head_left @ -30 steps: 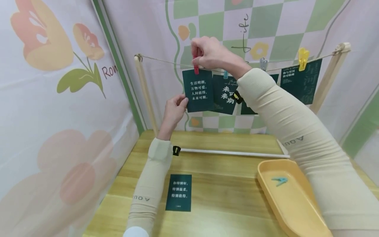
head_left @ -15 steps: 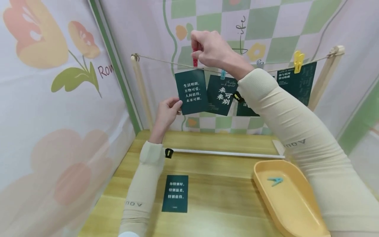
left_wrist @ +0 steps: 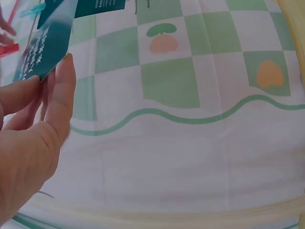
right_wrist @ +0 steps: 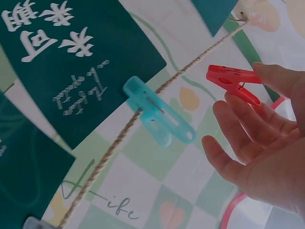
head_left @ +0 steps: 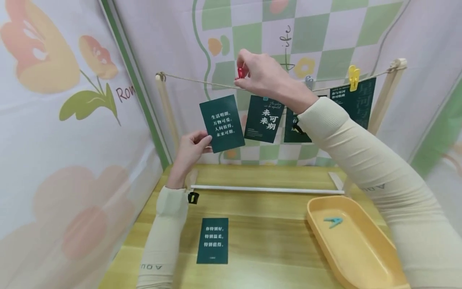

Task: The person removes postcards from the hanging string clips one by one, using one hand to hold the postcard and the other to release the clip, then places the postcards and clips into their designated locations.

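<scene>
My left hand (head_left: 191,150) pinches the lower left edge of a dark green card (head_left: 221,124) with white writing, between thumb and fingers. The card tilts, below the twine line (head_left: 202,82) and apart from it. Above the line, my right hand (head_left: 261,74) holds a red clothespin (right_wrist: 233,78) between thumb and fingers; nothing sits in its jaws. Beside it in the right wrist view, a light blue clothespin (right_wrist: 159,109) clips another card (right_wrist: 81,62) to the twine. More green cards hang to the right, one under a yellow clothespin (head_left: 354,78).
Another green card (head_left: 212,241) lies on the wooden table (head_left: 267,241). A yellow tray (head_left: 361,249) at the right holds a blue clothespin (head_left: 333,222). Wooden posts (head_left: 167,108) carry the twine, with a white rod (head_left: 267,189) low between them. A patterned cloth hangs behind.
The red clothespin, earlier at the card's top edge on the line, has come away upward in my right hand. My left hand has drawn the card down and left, tilting it.
</scene>
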A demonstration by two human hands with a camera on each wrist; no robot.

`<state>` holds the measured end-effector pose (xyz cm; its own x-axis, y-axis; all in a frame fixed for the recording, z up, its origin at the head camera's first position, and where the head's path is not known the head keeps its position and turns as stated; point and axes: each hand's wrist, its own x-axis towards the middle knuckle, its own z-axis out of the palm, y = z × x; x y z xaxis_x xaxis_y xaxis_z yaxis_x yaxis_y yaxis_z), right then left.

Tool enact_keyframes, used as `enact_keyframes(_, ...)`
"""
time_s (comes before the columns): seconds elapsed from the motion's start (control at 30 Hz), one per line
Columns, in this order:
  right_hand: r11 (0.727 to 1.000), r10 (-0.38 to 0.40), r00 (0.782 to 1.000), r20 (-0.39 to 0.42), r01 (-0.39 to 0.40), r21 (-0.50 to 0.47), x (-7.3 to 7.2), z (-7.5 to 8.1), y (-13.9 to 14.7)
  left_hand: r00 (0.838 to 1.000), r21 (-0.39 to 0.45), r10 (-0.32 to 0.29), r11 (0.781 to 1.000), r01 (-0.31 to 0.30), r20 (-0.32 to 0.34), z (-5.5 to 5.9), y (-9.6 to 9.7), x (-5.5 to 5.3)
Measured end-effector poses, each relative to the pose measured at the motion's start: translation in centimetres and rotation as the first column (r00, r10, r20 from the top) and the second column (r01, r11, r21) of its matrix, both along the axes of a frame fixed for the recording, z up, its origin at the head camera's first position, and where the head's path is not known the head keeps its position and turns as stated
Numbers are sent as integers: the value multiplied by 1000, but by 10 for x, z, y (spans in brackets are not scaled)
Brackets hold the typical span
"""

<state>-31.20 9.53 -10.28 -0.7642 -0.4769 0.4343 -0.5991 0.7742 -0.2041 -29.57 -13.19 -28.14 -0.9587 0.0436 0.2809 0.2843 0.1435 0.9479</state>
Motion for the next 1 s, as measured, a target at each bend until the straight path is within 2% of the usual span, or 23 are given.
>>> enact_keyframes(0.1,1000,0,1000,11,0,-20,0,-2,7,1000,-21,-6,1000,6,4,0,-3,2)
enact_keyframes(0.23,999,1,1000,3,-1,-34,2,-6,14,1000,-75,-15,997,13,-24,-1,-8,5)
enact_keyframes(0.43,998,8,998,-66,-12,-58,10,-17,21,1000,-166,11,986,-14,-14,-7,-18,14)
enact_keyframes(0.53,997,22,995,-102,-30,-75,16,-24,30,1000,-183,-15,983,14,-1,-13,-19,18)
enact_keyframes(0.63,996,30,989,-144,-42,-83,22,-31,41,998,-185,-67,981,65,-3,-18,-19,20)
enact_keyframes(0.77,997,22,987,-161,-32,-64,29,-41,55,995,-212,-99,973,93,-14,-23,-20,23)
enact_keyframes(1.0,1000,8,982,-187,-3,27,35,-62,77,996,-243,-93,966,93,8,-32,-24,29)
